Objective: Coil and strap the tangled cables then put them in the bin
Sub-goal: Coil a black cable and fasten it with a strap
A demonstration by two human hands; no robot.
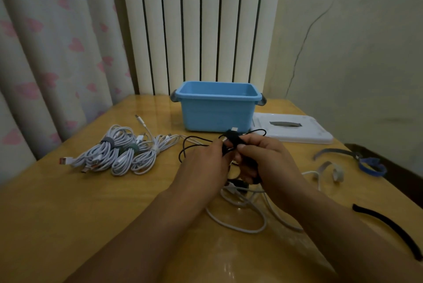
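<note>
Both hands meet above the middle of the wooden table [68, 214]. My left hand [203, 163] and my right hand [263, 159] together pinch a coiled black cable [190, 143], with a black strap [232, 137] wrapped at its top between my fingertips. One loop of the black cable hangs out to the left. A loose white cable [238, 221] lies tangled on the table under my hands. Several strapped white coils [121, 152] lie at the left. The blue bin [217, 111] stands open behind my hands.
The bin's white lid [295, 129] lies flat to its right. Loose straps lie at the right: a grey one [332, 152], a blue one [373, 167], a white one [336, 171] and a long black one [389, 230]. Curtains and a radiator stand behind the table.
</note>
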